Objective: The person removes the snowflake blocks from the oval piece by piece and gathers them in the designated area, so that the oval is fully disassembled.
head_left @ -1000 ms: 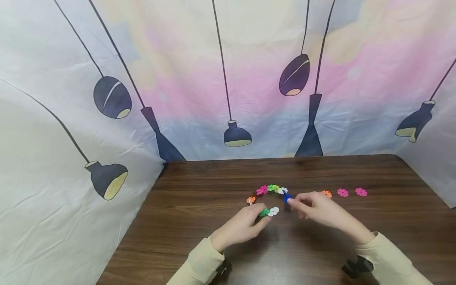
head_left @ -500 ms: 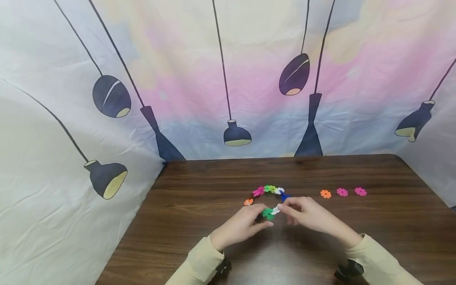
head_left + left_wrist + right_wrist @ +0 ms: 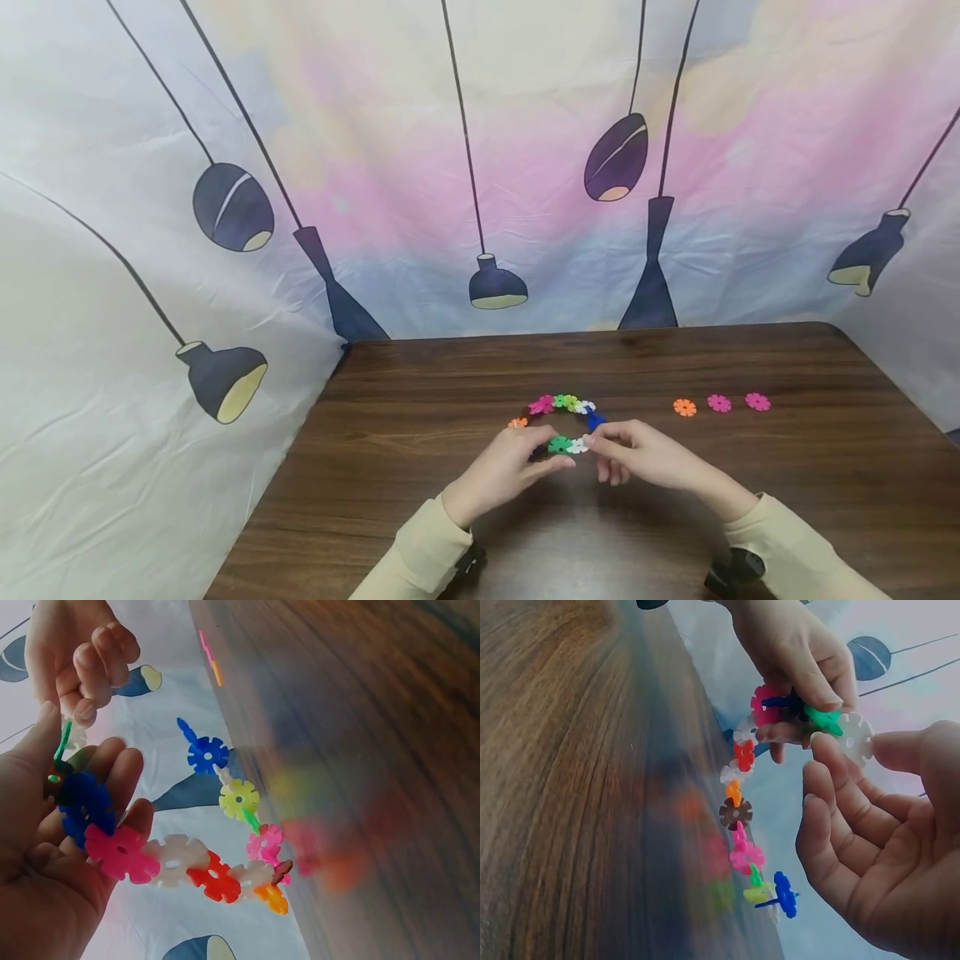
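A curved chain of slotted flower-shaped plastic discs (image 3: 238, 799) hangs above the table between the hands. Its links are pink, white, red, orange, brown, green, yellow and blue. My left hand (image 3: 498, 471) grips one end, with thumb and fingers around the green disc (image 3: 559, 445) and a blue disc (image 3: 86, 808). With thumb and fingertips, my right hand (image 3: 652, 460) pinches the white disc (image 3: 853, 736) joined to that green one. At the chain's other end, blue discs (image 3: 784, 895) hang free, apart from the white disc. In the head view they sit just beyond the right fingertips.
Loose on the brown wood-grain table (image 3: 405, 433), to the right, lie an orange disc (image 3: 685, 407) and two pink discs, one nearer (image 3: 719, 403) and one farther right (image 3: 757, 402). A cloth backdrop (image 3: 405, 275) printed with lamps stands behind the table.
The right hand has let go of the blue end, moved left and taken hold of the white disc. The chain's far part has shifted slightly left. The left hand has barely moved.
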Demonstrator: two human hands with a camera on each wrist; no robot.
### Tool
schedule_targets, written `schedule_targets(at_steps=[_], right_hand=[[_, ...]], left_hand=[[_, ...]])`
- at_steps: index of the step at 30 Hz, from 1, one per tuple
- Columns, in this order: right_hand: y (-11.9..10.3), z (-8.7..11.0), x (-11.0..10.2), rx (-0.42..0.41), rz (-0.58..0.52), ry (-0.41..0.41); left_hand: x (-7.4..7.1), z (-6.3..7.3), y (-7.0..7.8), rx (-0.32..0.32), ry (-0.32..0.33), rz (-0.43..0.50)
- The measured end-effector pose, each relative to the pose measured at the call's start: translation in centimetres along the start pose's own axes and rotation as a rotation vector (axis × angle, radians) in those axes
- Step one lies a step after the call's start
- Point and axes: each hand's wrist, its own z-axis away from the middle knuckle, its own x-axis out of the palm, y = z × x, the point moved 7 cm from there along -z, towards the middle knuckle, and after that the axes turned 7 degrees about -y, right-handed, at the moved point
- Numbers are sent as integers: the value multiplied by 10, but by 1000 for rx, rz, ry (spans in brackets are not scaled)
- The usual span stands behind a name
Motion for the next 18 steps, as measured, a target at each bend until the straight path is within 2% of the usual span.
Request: schedule_targets(at_steps=[4, 12, 18], right_hand=[[-1, 0, 2, 5, -46, -14], [5, -3, 7, 4, -210, -74], [7, -3, 7, -2, -269, -16]], left_hand=[[1, 0, 1, 5, -16, -18], [6, 1, 12, 70, -24, -148], [9, 1, 17, 102, -35, -228]])
